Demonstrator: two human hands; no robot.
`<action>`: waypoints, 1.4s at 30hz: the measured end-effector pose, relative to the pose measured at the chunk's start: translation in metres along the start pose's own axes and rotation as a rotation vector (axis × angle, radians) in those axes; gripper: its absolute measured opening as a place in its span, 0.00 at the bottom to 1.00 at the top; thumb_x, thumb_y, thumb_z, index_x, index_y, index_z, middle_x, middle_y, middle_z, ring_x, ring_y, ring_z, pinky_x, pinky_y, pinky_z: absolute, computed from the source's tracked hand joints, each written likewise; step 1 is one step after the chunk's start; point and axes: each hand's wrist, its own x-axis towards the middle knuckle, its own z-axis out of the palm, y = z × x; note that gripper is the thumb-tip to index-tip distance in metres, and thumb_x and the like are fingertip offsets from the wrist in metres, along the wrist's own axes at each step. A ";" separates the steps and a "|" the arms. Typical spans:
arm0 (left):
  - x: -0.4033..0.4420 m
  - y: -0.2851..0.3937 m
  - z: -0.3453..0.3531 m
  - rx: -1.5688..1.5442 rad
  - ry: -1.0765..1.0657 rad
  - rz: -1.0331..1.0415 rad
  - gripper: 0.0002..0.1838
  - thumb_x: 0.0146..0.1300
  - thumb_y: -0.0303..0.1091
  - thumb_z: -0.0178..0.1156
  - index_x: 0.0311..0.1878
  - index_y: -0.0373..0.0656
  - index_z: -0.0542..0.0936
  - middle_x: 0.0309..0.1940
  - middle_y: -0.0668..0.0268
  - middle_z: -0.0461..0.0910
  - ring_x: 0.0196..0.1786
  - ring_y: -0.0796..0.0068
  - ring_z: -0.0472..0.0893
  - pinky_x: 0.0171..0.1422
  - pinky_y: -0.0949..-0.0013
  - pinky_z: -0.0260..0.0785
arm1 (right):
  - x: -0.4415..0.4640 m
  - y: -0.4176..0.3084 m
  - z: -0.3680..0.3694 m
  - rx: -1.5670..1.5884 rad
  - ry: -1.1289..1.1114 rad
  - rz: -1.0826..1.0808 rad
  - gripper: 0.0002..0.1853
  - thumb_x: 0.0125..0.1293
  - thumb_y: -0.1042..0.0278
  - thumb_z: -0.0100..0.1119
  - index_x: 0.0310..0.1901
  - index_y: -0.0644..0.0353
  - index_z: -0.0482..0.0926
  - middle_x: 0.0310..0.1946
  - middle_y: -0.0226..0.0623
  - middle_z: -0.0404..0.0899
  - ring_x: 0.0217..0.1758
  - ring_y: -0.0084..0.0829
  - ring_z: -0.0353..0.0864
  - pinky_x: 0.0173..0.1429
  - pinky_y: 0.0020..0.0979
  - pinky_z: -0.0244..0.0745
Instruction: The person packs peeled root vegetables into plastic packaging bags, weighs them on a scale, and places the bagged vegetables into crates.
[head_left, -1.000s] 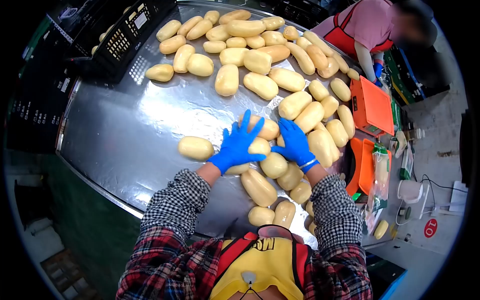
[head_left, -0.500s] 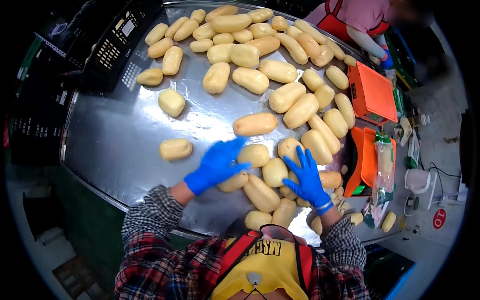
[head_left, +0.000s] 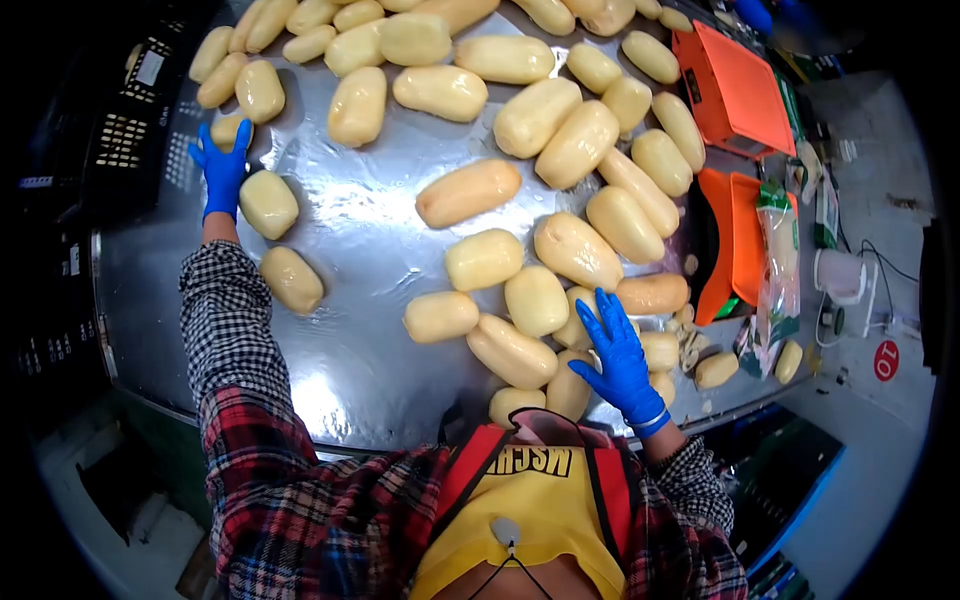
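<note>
Many peeled, pale yellow root pieces lie on the metal table. My left hand, in a blue glove, reaches to the far left with its fingers spread around a short piece; it touches that piece without visibly gripping it. Just right of this hand lie a rounded piece and an oblong one. My right hand, also gloved, rests with fingers apart over the pieces at the front right, beside an orange-tinted piece. An orange-brown piece lies mid-table.
Black crates stand along the left edge. On the right are an orange box, an orange scoop-shaped bin, a plastic bag and a white device. Part of a blue-gloved co-worker shows at the top right.
My left hand has moved from the middle to the far left, its fingers now around a piece there. My right hand stays over the front-right pieces. The view has shifted, and pieces at left lie differently.
</note>
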 end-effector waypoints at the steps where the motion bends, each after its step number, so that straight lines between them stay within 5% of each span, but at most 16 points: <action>1: 0.003 -0.005 0.019 0.028 -0.034 0.122 0.58 0.50 0.63 0.68 0.74 0.40 0.50 0.74 0.38 0.38 0.76 0.39 0.36 0.77 0.50 0.42 | -0.004 0.001 0.002 0.018 0.017 0.012 0.45 0.51 0.63 0.69 0.72 0.49 0.59 0.73 0.50 0.52 0.75 0.54 0.52 0.75 0.47 0.52; 3: 0.009 0.005 0.039 0.013 -0.099 0.268 0.59 0.50 0.63 0.68 0.75 0.40 0.48 0.73 0.37 0.37 0.76 0.38 0.35 0.77 0.49 0.41 | -0.009 0.003 0.007 0.063 0.047 0.045 0.45 0.52 0.64 0.69 0.72 0.51 0.58 0.73 0.50 0.52 0.74 0.54 0.53 0.75 0.46 0.52; 7: -0.007 0.112 -0.008 -0.622 -0.134 -0.189 0.62 0.50 0.64 0.68 0.75 0.37 0.44 0.72 0.32 0.34 0.75 0.34 0.31 0.77 0.48 0.38 | -0.022 0.003 0.007 0.044 0.092 0.062 0.43 0.53 0.64 0.67 0.72 0.53 0.59 0.72 0.51 0.54 0.74 0.52 0.55 0.75 0.45 0.52; 13: -0.076 0.249 -0.040 -0.675 -0.152 -0.406 0.67 0.51 0.70 0.62 0.72 0.24 0.37 0.71 0.28 0.26 0.75 0.34 0.33 0.78 0.50 0.36 | -0.049 0.008 0.009 0.094 0.158 0.038 0.40 0.56 0.62 0.66 0.70 0.53 0.61 0.70 0.51 0.58 0.72 0.52 0.59 0.73 0.45 0.56; 15: -0.094 0.268 -0.030 -0.636 -0.368 -0.385 0.68 0.52 0.72 0.59 0.70 0.21 0.35 0.71 0.29 0.30 0.76 0.37 0.36 0.78 0.50 0.37 | -0.060 0.010 0.009 0.093 0.179 0.029 0.38 0.57 0.62 0.66 0.69 0.53 0.63 0.69 0.52 0.59 0.70 0.53 0.61 0.71 0.44 0.59; 17: -0.125 0.310 -0.074 -0.758 -0.509 -0.213 0.63 0.53 0.70 0.59 0.72 0.26 0.44 0.71 0.29 0.35 0.76 0.38 0.41 0.77 0.51 0.42 | -0.079 0.020 0.010 0.092 0.201 0.024 0.38 0.57 0.63 0.67 0.69 0.54 0.63 0.69 0.52 0.60 0.69 0.53 0.62 0.70 0.44 0.61; 21: -0.174 0.354 -0.168 -0.594 -0.423 0.535 0.39 0.53 0.53 0.66 0.65 0.42 0.69 0.67 0.44 0.62 0.68 0.44 0.64 0.71 0.54 0.59 | -0.115 0.029 0.008 0.143 0.246 0.076 0.35 0.57 0.63 0.67 0.67 0.55 0.66 0.68 0.51 0.62 0.68 0.51 0.65 0.68 0.42 0.63; 22: -0.185 0.357 -0.188 -0.731 -0.524 0.603 0.36 0.51 0.43 0.69 0.64 0.42 0.70 0.60 0.49 0.70 0.63 0.48 0.69 0.68 0.55 0.62 | -0.121 0.029 0.010 0.162 0.249 0.089 0.34 0.58 0.63 0.66 0.67 0.55 0.67 0.67 0.51 0.63 0.67 0.51 0.65 0.67 0.42 0.64; 25: -0.207 0.368 -0.216 -0.362 -0.644 0.708 0.42 0.48 0.37 0.69 0.69 0.46 0.65 0.56 0.50 0.71 0.60 0.49 0.71 0.64 0.56 0.67 | -0.143 0.044 0.020 0.209 0.253 0.046 0.34 0.58 0.62 0.66 0.67 0.55 0.67 0.67 0.51 0.63 0.66 0.51 0.66 0.67 0.43 0.64; 28: -0.207 0.366 -0.190 -0.402 -0.759 0.515 0.43 0.50 0.35 0.67 0.71 0.46 0.62 0.58 0.51 0.71 0.60 0.51 0.72 0.63 0.56 0.68 | -0.161 0.044 0.012 0.165 0.237 -0.007 0.33 0.58 0.63 0.65 0.66 0.54 0.68 0.66 0.51 0.64 0.66 0.52 0.66 0.67 0.44 0.64; 31: -0.195 0.353 -0.161 -0.913 -0.666 0.501 0.42 0.52 0.32 0.65 0.72 0.47 0.60 0.57 0.53 0.74 0.52 0.58 0.79 0.52 0.62 0.74 | -0.176 0.049 0.003 0.157 0.273 -0.043 0.31 0.59 0.64 0.65 0.65 0.54 0.69 0.65 0.49 0.66 0.65 0.51 0.68 0.67 0.43 0.64; 32: -0.191 0.371 -0.205 -1.271 -1.080 -0.103 0.36 0.55 0.35 0.63 0.69 0.46 0.64 0.51 0.54 0.79 0.38 0.69 0.82 0.37 0.70 0.76 | -0.181 0.054 0.000 0.163 0.297 -0.058 0.30 0.59 0.64 0.65 0.64 0.54 0.70 0.65 0.49 0.67 0.65 0.51 0.68 0.67 0.43 0.64; 35: -0.183 0.398 -0.240 -1.828 -1.342 -0.430 0.35 0.61 0.55 0.53 0.63 0.36 0.67 0.38 0.47 0.81 0.20 0.68 0.76 0.22 0.69 0.69 | -0.189 0.066 -0.017 0.252 0.353 -0.066 0.30 0.59 0.61 0.65 0.64 0.53 0.70 0.64 0.47 0.68 0.65 0.49 0.68 0.66 0.43 0.66; 36: -0.183 0.412 -0.257 -1.860 -1.358 -0.444 0.40 0.62 0.64 0.43 0.61 0.33 0.68 0.35 0.46 0.80 0.18 0.68 0.74 0.19 0.71 0.67 | -0.189 0.065 -0.027 0.286 0.352 -0.061 0.31 0.59 0.61 0.65 0.64 0.53 0.70 0.64 0.47 0.68 0.66 0.49 0.68 0.66 0.43 0.66; 38: -0.186 0.439 -0.277 -2.004 -1.504 -0.378 0.42 0.62 0.66 0.41 0.60 0.33 0.69 0.34 0.47 0.80 0.16 0.69 0.73 0.17 0.72 0.66 | -0.187 0.074 -0.041 0.308 0.376 -0.102 0.32 0.60 0.61 0.65 0.66 0.53 0.68 0.65 0.43 0.68 0.66 0.43 0.69 0.65 0.41 0.68; 42: -0.215 0.521 -0.332 -1.937 -1.547 -0.295 0.41 0.65 0.67 0.37 0.57 0.33 0.72 0.27 0.51 0.79 0.15 0.71 0.73 0.16 0.74 0.63 | -0.186 0.088 -0.081 1.028 0.321 -0.053 0.32 0.64 0.66 0.61 0.70 0.52 0.63 0.62 0.41 0.71 0.63 0.35 0.72 0.65 0.35 0.68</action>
